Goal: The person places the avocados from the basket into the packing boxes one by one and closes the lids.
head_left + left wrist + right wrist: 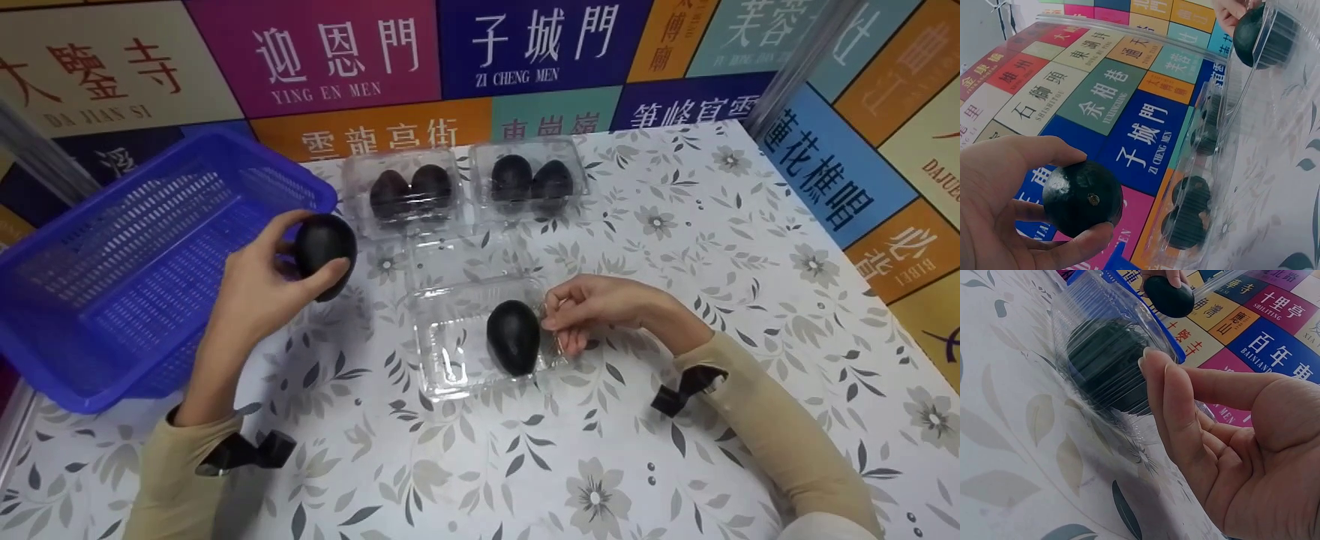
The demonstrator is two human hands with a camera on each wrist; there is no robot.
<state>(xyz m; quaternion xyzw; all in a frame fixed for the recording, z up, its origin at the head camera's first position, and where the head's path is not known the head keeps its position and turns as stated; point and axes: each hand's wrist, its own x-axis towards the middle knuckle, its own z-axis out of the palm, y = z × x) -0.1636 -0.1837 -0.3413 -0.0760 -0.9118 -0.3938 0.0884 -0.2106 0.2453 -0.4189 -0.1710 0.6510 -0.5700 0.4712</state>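
Note:
In the head view my left hand [259, 281] grips a dark, egg-shaped avocado [327, 244] beside the blue basket. The stem scar on this avocado [1082, 198] faces the left wrist camera. My right hand [600, 304] pinches the right rim of an open clear plastic clamshell box [450, 337] on the table. Another avocado [514, 337] lies in the right half of that box, just beside the right fingertips. Seen through the ribbed plastic in the right wrist view, this avocado [1109, 363] is close to my right thumb and forefinger.
A blue perforated basket [161, 337] stands at the left. Behind the open box are two closed clear boxes, the left one [360, 169] and the right one [480, 161], each with two avocados. A panel with printed characters [345, 60] borders the floral tabletop [480, 465].

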